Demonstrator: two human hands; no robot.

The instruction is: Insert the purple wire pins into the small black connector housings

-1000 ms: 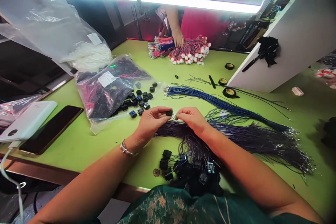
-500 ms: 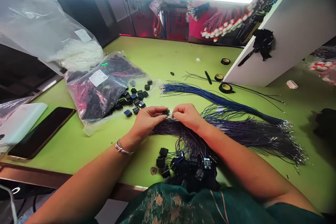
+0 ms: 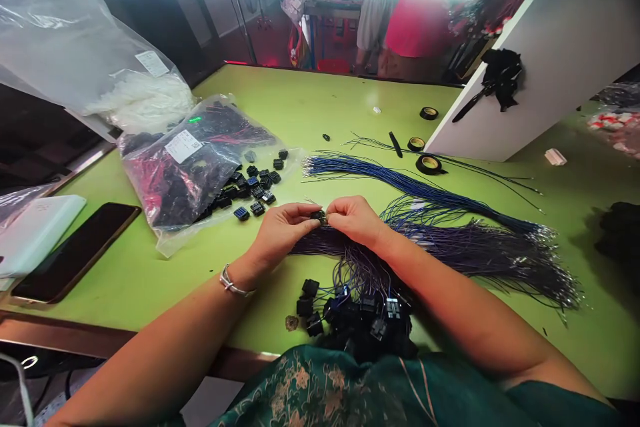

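Hand work at a lime-green table (image 3: 190,280), seen as a bystander might see it. The left hand (image 3: 283,230) has a narrow grip, thumb and forefinger closed on a small dark connector (image 3: 319,216). The right hand (image 3: 355,220) meets it from the other side; its grip is likewise narrow, pinched apparently on a thin wire, though the fingertips hide nearly all of it. The connector lies between the two hands, over the left end of a purple-black wire bundle (image 3: 480,253).

Step in hand, as judged from this posture: fitting a wire end into the connector, the left hand serving as holder and the right as feeder. The next move would call for a steady left hold, the terminal lined up squarely with its opening, and a short straight push; a slanted wire could bend or catch.

Appearance: the held connector is dark, blocky and largely covered by fingers, so its face and the number of wires in it cannot be told. Fine wire ends (image 3: 313,201) stand out just above the left fingers. For comparison, a loose connector (image 3: 241,213) beside the clear bag (image 3: 200,180) shows a bluish gridded face. Nearest the worker's body, a heap of wired connectors (image 3: 379,329) lies bunched together, black and boxy, with thin leads running up from it toward the purple-black bundle.
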